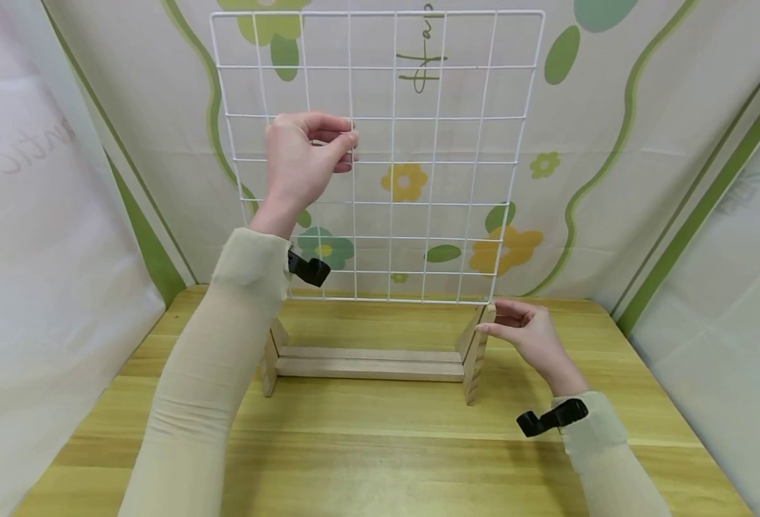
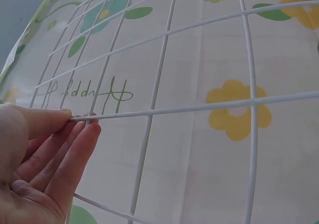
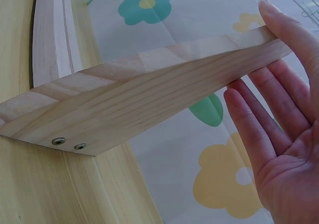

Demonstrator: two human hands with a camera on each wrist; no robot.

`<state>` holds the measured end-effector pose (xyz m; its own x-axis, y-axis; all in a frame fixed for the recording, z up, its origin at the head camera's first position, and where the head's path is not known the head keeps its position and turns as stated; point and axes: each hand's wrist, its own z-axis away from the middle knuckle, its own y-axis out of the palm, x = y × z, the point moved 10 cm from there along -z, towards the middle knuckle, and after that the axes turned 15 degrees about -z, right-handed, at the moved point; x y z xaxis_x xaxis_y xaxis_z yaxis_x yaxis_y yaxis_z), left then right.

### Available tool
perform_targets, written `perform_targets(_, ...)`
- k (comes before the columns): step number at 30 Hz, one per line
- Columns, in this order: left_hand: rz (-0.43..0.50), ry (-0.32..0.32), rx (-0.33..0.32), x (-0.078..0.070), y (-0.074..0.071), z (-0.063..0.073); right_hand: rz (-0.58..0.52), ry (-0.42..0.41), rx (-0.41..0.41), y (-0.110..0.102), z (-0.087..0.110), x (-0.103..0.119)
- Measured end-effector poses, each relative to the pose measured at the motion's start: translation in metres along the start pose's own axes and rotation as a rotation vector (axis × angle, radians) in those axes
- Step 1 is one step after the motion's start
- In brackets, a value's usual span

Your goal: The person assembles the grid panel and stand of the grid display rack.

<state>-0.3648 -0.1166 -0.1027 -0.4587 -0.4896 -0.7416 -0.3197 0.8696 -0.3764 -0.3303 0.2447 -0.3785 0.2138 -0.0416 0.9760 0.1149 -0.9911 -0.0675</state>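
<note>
A white wire grid panel [image 1: 412,161] stands upright above a low wooden stand [image 1: 370,370]. In the head view, my left hand [image 1: 305,154] pinches a vertical wire near the panel's middle. The left wrist view shows the thumb and fingers of that hand [image 2: 50,154] closed about a wire by a crossing. My right hand [image 1: 529,334] holds the upper part of the stand's right side board [image 1: 477,359], thumb on its near edge. Close up in the right wrist view, the board [image 3: 144,89] has two metal screws low on its face. The panel's lower right corner meets the board's top.
The stand rests on a wood-grain table [image 1: 380,445]. Behind it hangs a pale backdrop cloth [image 1: 587,136] with printed flowers, and white cloth sides [image 1: 63,237] rise left and right. A black strap mount [image 1: 309,268] sits on each wrist.
</note>
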Motion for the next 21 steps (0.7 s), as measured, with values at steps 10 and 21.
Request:
perform_targets(10,-0.012,-0.018,0.013,0.0025,0.0033,-0.0034,0.002,0.002,0.000,-0.0008,-0.0001,-0.0006)
perform_targets(21,-0.037,-0.008,-0.006,0.0011,0.0028,-0.0011,-0.005,-0.001,0.002,-0.0004,-0.0003,0.0009)
